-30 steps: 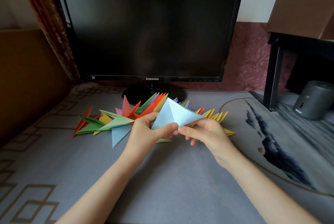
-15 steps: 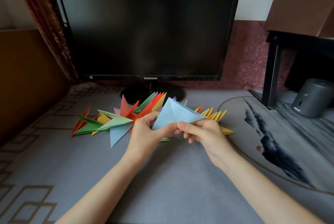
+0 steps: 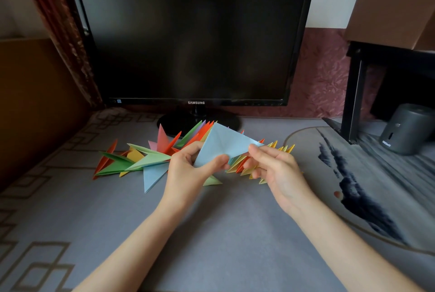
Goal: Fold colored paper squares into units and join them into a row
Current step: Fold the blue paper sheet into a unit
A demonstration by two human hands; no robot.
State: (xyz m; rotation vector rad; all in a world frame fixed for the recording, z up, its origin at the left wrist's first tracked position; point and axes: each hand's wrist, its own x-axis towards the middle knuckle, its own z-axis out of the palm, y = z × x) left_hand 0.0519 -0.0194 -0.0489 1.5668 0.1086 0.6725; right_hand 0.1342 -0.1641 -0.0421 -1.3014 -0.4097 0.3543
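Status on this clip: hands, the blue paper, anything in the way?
Left hand pinching light blue paper low, right hand at its right tip. Paper a folded triangle, over the colored row. No obstruction seen.

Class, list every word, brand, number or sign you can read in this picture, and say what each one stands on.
"SAMSUNG": white letters on the lower bezel of the monitor.
The blue sticker at the bezel's left end: too small to read.
The pale label low on the grey cylinder: too blurred to read.
The light blue paper and the folded units: no print seen.
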